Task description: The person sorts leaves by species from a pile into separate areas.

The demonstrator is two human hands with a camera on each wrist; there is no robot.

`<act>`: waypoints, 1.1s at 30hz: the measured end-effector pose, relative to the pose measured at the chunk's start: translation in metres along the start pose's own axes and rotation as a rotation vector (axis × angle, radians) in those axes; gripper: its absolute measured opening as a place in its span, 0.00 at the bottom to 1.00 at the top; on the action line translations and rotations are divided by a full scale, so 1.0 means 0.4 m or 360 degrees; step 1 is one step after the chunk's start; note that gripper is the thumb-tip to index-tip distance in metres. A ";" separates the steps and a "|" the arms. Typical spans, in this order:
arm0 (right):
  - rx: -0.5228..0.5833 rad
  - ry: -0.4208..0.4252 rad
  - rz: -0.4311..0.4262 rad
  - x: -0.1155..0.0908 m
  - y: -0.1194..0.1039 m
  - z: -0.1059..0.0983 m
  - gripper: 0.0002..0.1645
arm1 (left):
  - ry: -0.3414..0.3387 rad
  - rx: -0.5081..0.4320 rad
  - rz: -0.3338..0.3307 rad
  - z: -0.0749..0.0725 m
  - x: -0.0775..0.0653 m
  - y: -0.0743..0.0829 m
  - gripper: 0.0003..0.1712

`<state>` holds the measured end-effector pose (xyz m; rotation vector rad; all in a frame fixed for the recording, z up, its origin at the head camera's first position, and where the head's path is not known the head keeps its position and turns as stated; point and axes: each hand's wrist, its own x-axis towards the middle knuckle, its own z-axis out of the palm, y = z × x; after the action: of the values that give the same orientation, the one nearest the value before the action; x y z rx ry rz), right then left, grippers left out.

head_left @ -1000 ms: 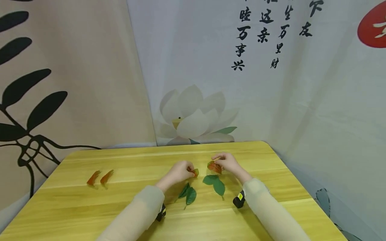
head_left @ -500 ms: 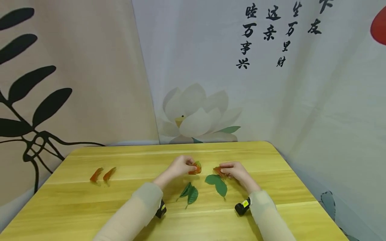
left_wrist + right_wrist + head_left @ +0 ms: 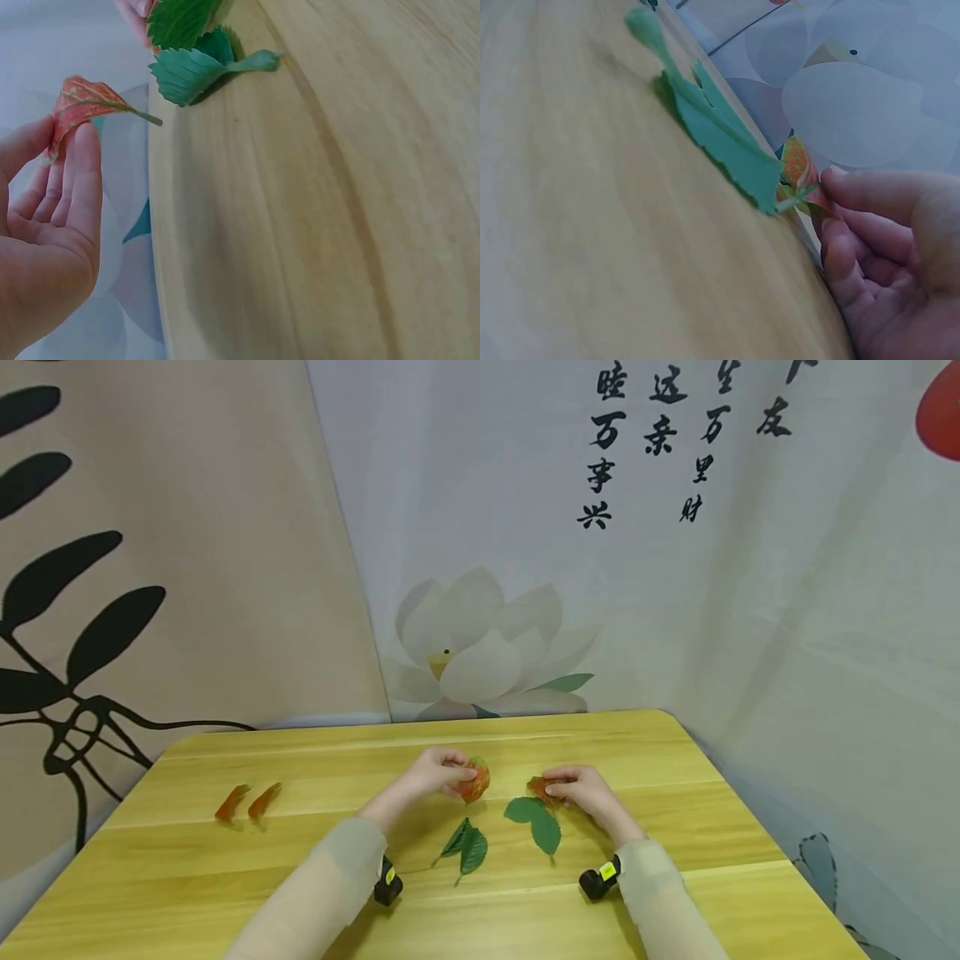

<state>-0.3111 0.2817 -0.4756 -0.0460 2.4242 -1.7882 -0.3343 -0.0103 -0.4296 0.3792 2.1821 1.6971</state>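
Note:
In the head view, my left hand (image 3: 435, 772) pinches a red-orange leaf (image 3: 477, 781) between thumb and fingers, raised above the table. The left wrist view shows that leaf's red veined face and its short stem (image 3: 146, 116) pointing away from the hand. My right hand (image 3: 588, 791) pinches a second red-orange leaf (image 3: 537, 787) just beyond a pair of green leaves (image 3: 546, 832); fingers cover part of it. Seen from the right wrist, this leaf (image 3: 796, 163) sits close to a green leaf's tip (image 3: 769, 195). Another green pair (image 3: 472, 850) lies nearer the left hand.
Two narrow, curled orange leaves (image 3: 231, 804) lie side by side at the left of the wooden table (image 3: 495, 918). Behind its far edge hangs a printed cloth (image 3: 487, 552). Black wrist cameras (image 3: 598, 882) are strapped under both sleeves.
My left hand has turned its leaf so more of the red face shows. My right hand has moved nearer me and slightly right, its leaf now lower beside the green pair.

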 end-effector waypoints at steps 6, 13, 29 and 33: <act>-0.0017 -0.0005 -0.0023 -0.003 0.003 0.003 0.19 | -0.0015 -0.0116 -0.0065 -0.017 0.001 -0.024 0.16; -0.0016 0.0000 -0.0004 -0.007 -0.003 0.007 0.19 | -0.0024 -0.0156 -0.0055 -0.048 -0.013 -0.037 0.18; -0.0070 0.0047 -0.0001 -0.007 -0.004 0.015 0.18 | 0.0012 -0.0121 -0.0115 -0.089 -0.046 -0.058 0.15; -0.0073 0.0053 0.0010 -0.006 -0.001 0.014 0.18 | 0.0029 -0.0125 -0.0129 -0.095 -0.050 -0.060 0.15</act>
<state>-0.3080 0.2764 -0.4766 -0.0128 2.4855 -1.7447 -0.3326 -0.0575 -0.4422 0.2524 2.1059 1.7423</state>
